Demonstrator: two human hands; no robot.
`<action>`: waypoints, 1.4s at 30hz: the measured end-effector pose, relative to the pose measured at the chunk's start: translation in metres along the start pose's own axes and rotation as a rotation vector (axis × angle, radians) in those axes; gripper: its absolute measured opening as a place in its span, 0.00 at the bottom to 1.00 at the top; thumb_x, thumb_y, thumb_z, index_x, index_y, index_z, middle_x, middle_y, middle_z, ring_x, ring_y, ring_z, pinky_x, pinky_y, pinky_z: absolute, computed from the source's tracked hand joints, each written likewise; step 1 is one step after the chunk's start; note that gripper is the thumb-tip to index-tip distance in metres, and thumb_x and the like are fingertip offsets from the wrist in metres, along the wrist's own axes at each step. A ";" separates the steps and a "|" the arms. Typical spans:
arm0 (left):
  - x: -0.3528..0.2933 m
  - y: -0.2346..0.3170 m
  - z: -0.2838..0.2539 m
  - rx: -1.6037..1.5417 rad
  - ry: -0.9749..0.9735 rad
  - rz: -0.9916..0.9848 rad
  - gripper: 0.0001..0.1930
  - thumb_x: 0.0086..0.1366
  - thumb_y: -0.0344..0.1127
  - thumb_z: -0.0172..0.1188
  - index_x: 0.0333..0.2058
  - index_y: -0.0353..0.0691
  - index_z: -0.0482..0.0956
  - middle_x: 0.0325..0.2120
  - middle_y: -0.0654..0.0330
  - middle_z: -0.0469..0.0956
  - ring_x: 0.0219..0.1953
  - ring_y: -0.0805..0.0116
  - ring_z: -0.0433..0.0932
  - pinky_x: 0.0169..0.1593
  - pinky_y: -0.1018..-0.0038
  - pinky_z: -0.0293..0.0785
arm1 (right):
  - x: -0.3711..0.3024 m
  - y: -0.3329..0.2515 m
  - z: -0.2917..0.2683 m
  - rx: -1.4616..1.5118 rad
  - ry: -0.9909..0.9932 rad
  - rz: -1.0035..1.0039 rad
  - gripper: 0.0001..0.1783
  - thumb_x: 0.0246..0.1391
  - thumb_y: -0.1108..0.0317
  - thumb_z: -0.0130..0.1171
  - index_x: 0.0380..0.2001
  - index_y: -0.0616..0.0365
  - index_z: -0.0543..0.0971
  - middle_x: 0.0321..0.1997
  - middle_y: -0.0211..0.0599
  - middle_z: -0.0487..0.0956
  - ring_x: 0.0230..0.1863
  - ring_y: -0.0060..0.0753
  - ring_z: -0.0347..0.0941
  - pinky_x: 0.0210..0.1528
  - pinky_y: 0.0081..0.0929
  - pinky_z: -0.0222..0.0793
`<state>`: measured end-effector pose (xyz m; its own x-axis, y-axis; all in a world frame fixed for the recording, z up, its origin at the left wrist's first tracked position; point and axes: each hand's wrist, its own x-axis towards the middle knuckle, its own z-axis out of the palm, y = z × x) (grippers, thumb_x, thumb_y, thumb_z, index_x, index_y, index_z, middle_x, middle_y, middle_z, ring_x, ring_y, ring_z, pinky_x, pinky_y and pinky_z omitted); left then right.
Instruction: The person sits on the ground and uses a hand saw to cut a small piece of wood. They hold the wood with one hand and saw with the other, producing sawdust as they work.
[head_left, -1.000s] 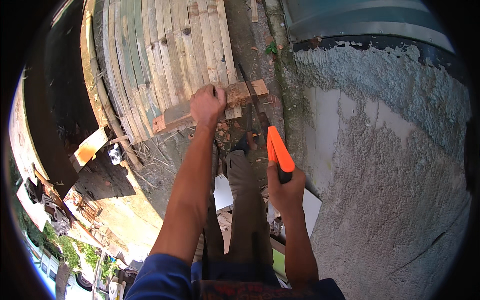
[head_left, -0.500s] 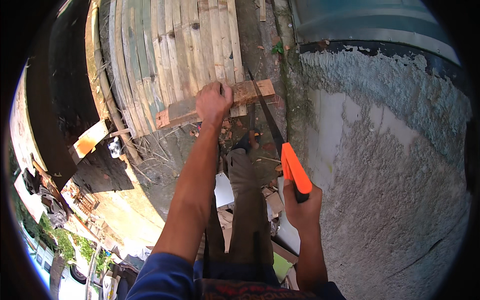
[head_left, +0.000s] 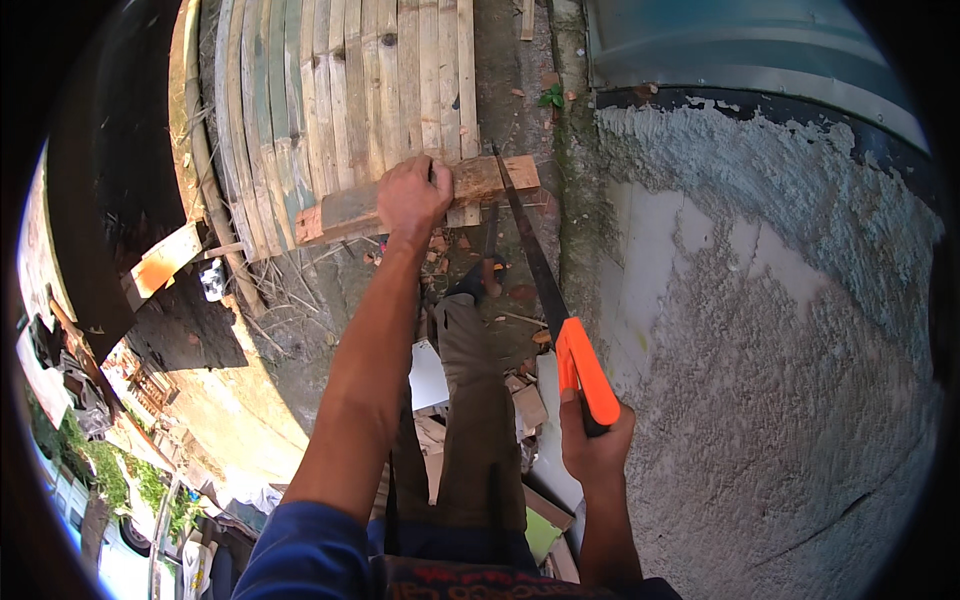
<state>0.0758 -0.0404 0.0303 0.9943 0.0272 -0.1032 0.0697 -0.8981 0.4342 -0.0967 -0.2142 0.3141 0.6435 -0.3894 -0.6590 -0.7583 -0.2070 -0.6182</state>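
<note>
A thick piece of timber (head_left: 345, 212) lies crosswise on the near end of a slatted wooden bench, its right end jutting past the slats. Over its middle my left hand (head_left: 413, 198) is closed, fingers curled on the far edge and pressing from above. My right hand (head_left: 597, 440) grips the handle of a handsaw (head_left: 590, 372) with an orange and black grip. The dark, narrowing blade slants up and away, crossing the timber near its right end, with the tip beyond the far edge. How deep the blade sits in the wood is hard to tell.
The slatted bench (head_left: 350, 90) stretches away from me. To the right rises a rough plastered wall (head_left: 760, 330) with a metal sheet (head_left: 740, 45) above. Wood scraps (head_left: 527, 405) and chips litter the ground by my legs. A second saw-like tool (head_left: 491, 250) stands under the timber.
My right hand has drawn the saw back toward me, so less blade reaches past the timber. The left hand keeps its hold on the wood; the whole view has shifted slightly.
</note>
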 end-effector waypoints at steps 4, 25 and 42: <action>-0.001 -0.006 0.009 -0.016 0.012 0.022 0.14 0.64 0.43 0.54 0.30 0.39 0.82 0.31 0.54 0.83 0.39 0.52 0.81 0.50 0.59 0.74 | 0.041 0.002 0.019 -0.002 0.008 -0.090 0.09 0.60 0.69 0.61 0.32 0.67 0.81 0.19 0.32 0.77 0.21 0.17 0.71 0.26 0.25 0.66; -0.001 -0.001 0.004 -0.036 0.024 -0.002 0.17 0.66 0.44 0.53 0.29 0.37 0.82 0.31 0.50 0.84 0.37 0.49 0.82 0.48 0.57 0.75 | 0.077 0.038 0.062 0.029 0.015 -0.144 0.07 0.60 0.70 0.61 0.33 0.65 0.80 0.20 0.31 0.76 0.23 0.17 0.73 0.27 0.24 0.66; -0.001 0.001 0.001 -0.008 0.031 -0.044 0.18 0.65 0.46 0.53 0.29 0.38 0.83 0.31 0.49 0.84 0.36 0.48 0.82 0.47 0.57 0.77 | -0.029 0.059 -0.008 0.023 0.001 -0.057 0.05 0.58 0.75 0.61 0.32 0.68 0.80 0.19 0.30 0.76 0.22 0.13 0.71 0.27 0.18 0.68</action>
<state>0.0750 -0.0420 0.0304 0.9922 0.0803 -0.0950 0.1140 -0.8923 0.4368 -0.1604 -0.2225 0.3004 0.6857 -0.3782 -0.6219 -0.7176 -0.2083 -0.6646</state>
